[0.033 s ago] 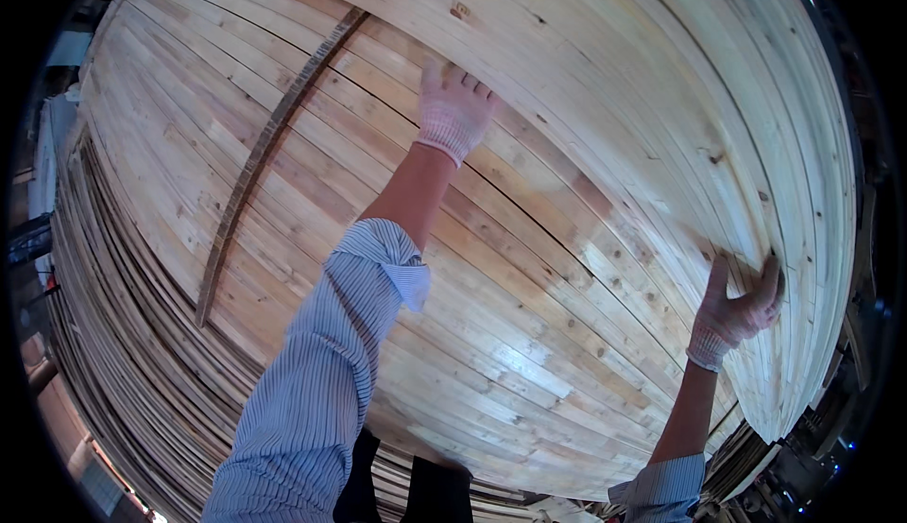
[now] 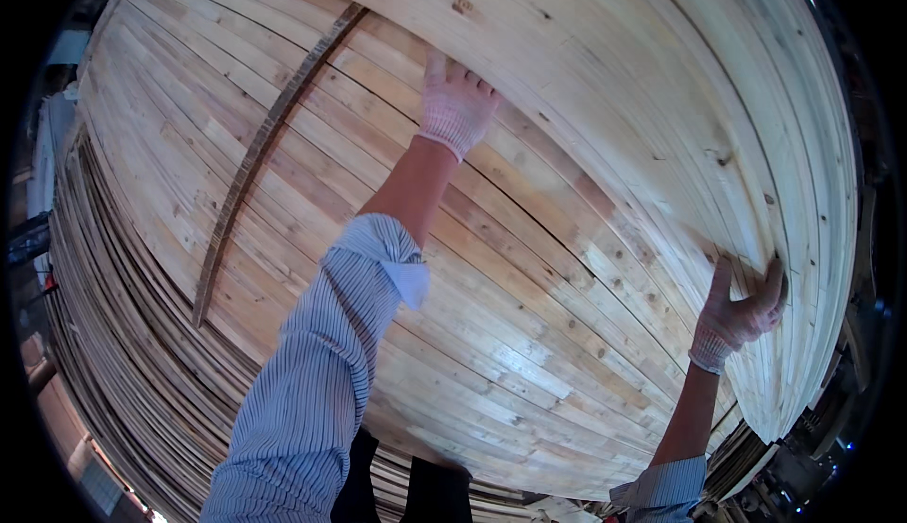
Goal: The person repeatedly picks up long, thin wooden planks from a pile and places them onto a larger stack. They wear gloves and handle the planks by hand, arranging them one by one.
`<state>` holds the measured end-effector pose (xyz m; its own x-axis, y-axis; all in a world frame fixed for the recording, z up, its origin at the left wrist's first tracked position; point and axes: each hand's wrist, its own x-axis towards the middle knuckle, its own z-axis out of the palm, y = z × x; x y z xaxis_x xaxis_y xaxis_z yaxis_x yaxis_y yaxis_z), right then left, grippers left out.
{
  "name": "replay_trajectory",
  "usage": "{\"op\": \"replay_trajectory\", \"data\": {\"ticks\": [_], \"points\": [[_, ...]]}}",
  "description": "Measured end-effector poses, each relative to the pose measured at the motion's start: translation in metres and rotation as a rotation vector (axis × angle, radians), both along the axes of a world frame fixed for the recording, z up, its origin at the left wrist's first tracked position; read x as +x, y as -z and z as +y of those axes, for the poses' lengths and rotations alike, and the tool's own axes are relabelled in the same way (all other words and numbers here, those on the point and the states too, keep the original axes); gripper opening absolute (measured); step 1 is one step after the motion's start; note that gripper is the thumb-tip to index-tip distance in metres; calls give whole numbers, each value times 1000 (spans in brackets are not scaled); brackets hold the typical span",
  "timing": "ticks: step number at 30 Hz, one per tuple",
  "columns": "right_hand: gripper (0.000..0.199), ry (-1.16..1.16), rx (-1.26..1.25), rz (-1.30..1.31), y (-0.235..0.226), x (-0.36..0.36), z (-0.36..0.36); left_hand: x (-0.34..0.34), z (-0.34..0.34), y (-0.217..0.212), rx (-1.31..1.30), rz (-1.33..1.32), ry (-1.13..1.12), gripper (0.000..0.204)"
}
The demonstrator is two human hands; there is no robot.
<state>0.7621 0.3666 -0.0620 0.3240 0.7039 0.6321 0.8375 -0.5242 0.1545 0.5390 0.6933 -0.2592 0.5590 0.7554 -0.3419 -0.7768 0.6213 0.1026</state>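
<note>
The gloved left hand [image 2: 457, 102] lies spread flat on the stacked boards [image 2: 567, 268]; a dark strip [image 2: 260, 150] runs left of it. The right hand [image 2: 742, 315] curls its grip around a board's edge.

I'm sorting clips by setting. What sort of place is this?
Probably a timber yard or woodworking shop. Pale planks lie stacked in a deep pile, a dark strip laid across them. The gloved left hand and right hand rest on the boards.

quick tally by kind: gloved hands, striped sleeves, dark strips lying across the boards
gloved hands: 2, the left hand flat on the pale boards, the right hand gripping a board edge
striped sleeves: 2, left sleeve, right sleeve
dark strip: 1
total: 5
</note>
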Motion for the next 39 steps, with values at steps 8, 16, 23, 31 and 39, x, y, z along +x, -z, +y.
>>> {"op": "replay_trajectory", "data": {"ticks": [8,16,23,31,39], "points": [[72,69,-33,-22,-4,-4,3,-7,4,-2,-44,14,54,93],[72,68,-98,117,-14,-14,-19,-20,-1,-2,-163,23,69,99],[82,-9,-255,297,-37,-2,-9,-10,5,-2,-98,-15,26,102],[69,149,-383,392,-56,-24,-7,3,2,-26,-220,172,-171,84],[69,79,-354,292,-46,-78,-55,-15,-8,-18,-70,104,-92,70]]}}
